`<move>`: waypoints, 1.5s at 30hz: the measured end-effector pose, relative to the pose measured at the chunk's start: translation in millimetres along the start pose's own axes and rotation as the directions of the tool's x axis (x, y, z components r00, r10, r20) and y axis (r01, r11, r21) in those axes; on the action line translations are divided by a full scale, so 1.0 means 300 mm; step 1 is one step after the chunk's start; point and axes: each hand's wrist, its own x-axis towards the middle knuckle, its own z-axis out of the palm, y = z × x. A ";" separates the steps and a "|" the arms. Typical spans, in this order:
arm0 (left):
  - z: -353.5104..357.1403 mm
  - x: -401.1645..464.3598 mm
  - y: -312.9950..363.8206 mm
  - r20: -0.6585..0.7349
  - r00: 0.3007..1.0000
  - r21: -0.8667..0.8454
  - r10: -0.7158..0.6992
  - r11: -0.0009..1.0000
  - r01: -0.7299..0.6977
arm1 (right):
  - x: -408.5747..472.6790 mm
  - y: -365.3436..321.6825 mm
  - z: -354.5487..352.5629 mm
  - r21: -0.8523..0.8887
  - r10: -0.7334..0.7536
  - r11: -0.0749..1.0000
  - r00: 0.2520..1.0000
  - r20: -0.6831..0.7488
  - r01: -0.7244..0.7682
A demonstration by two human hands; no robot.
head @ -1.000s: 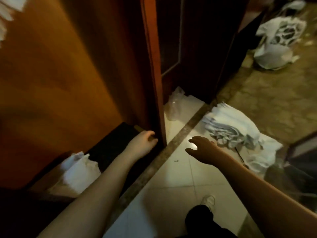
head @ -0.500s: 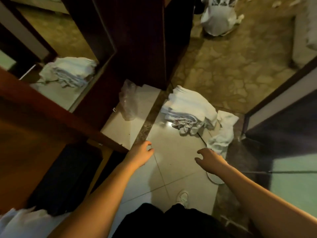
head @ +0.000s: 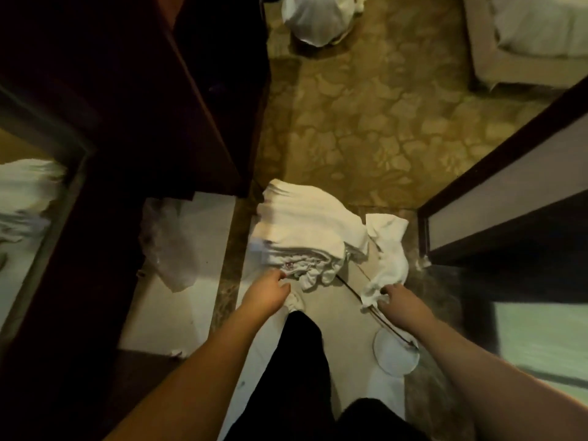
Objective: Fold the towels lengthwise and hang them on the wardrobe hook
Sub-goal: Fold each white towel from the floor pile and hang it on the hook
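1. Here, the loose towel (head: 386,249) lies on the floor (head: 334,313), its long axis running straight away from the right hand (head: 397,297), which pinches its near end.
2. The left hand (head: 265,292) touches the near edge of the folded stack (head: 305,230); its fingers seem curled, though blur hides any grip.
3. The right hand is nearer the loose towel.

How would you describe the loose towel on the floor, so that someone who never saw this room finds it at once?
Start at the dark wardrobe and look down to the pale tiled floor in front of it. There a folded pile of towels lies, and the loose towel lies just right of the pile. Unlike the stacked ones, it is single, crumpled and long, and the right hand grips its near end.
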 end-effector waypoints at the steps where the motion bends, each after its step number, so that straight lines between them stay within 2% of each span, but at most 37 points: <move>1: -0.028 0.097 0.017 0.016 1.000 0.013 0.005 1.000 -0.005 | 0.070 -0.014 -0.018 0.022 0.033 0.999 0.999 0.020 -0.033; 8: -0.106 0.612 0.092 0.126 0.992 0.151 0.021 0.988 -0.040 | 0.498 -0.094 -0.067 0.237 0.179 0.949 0.975 0.134 -0.206; 13: 0.027 0.986 0.095 0.196 0.980 0.162 -0.031 0.987 -0.002 | 0.854 -0.068 0.026 0.362 0.252 0.874 0.939 0.235 -0.325; 18: 0.242 1.321 0.060 0.228 0.970 0.078 -0.083 0.995 0.067 | 1.216 -0.029 0.202 0.438 0.226 0.833 0.931 0.287 -0.337; 21: 0.386 1.456 0.043 0.315 0.949 0.068 -0.007 0.998 -0.016 | 1.393 0.003 0.318 0.615 0.237 0.709 0.938 0.251 -0.344; 23: 0.459 1.512 0.040 0.363 0.931 0.037 0.017 0.999 -0.033 | 1.468 0.009 0.375 0.699 0.246 0.601 0.922 0.300 -0.388; 25: 0.521 1.547 0.037 0.395 0.918 -0.075 -0.024 0.995 0.058 | 1.526 0.008 0.435 0.763 0.261 0.491 0.907 0.330 -0.420; 27: 0.553 1.548 0.035 0.398 0.915 -0.181 -0.064 0.973 0.146 | 1.537 -0.002 0.470 0.782 0.289 0.457 0.902 0.321 -0.425; 29: 0.558 1.518 0.028 0.368 0.921 -0.289 -0.127 0.926 0.243 | 1.493 -0.018 0.474 0.755 0.287 0.521 0.914 0.286 -0.399; 30: 0.551 1.493 0.027 0.363 0.916 -0.378 -0.172 0.871 0.313 | 1.456 -0.028 0.468 0.735 0.268 0.571 0.930 0.253 -0.365; 32: 0.522 1.428 0.039 0.420 0.874 -0.565 -0.245 0.683 0.463 | 1.361 -0.068 0.429 0.723 0.213 0.624 0.955 0.206 -0.295; 34: 0.491 1.354 0.066 0.481 0.836 -0.647 -0.263 0.537 0.541 | 1.267 -0.130 0.363 0.750 0.137 0.614 0.969 0.207 -0.246; 39: 0.360 1.172 0.167 0.347 0.892 -0.750 -0.291 0.486 0.450 | 1.056 -0.257 0.150 0.748 -0.084 0.660 0.984 0.160 -0.066; 42: 0.221 1.078 0.238 0.295 0.919 -0.832 -0.263 0.403 0.383 | 0.930 -0.305 0.021 0.749 -0.187 0.661 0.976 0.108 0.044; 45: 0.087 0.982 0.307 0.248 0.936 -0.904 -0.248 0.288 0.316 | 0.854 -0.310 -0.083 0.783 -0.171 0.608 0.985 -0.035 0.134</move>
